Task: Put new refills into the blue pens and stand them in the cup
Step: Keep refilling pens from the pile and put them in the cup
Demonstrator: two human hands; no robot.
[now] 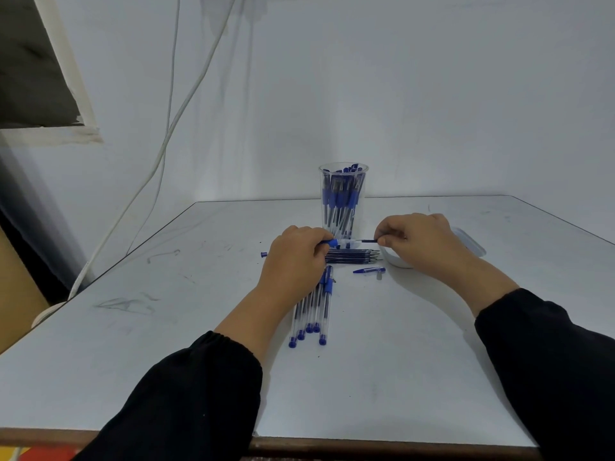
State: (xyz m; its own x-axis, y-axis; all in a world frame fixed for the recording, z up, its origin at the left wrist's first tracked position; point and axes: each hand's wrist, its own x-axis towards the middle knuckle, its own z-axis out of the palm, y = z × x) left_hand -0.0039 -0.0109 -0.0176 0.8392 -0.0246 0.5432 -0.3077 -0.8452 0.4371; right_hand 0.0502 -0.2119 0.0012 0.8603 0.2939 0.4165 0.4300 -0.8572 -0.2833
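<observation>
My left hand [298,252] grips a clear pen barrel with a blue grip [336,242], held level in front of the cup. My right hand [416,241] pinches the dark refill [367,241] that sticks out of the barrel's right end. A clear plastic cup [343,194] full of blue pens stands just behind. A bundle of loose refills [354,255] lies on the table under the held pen. Several blue pens [312,311] lie side by side below my left hand, partly hidden by my wrist.
A blue pen cap [368,270] and a small grey part [379,276] lie right of the pens. A small blue end plug [264,254] sits left of my left hand. A white shallow container [472,246] is partly hidden behind my right hand. Cables hang at the left wall.
</observation>
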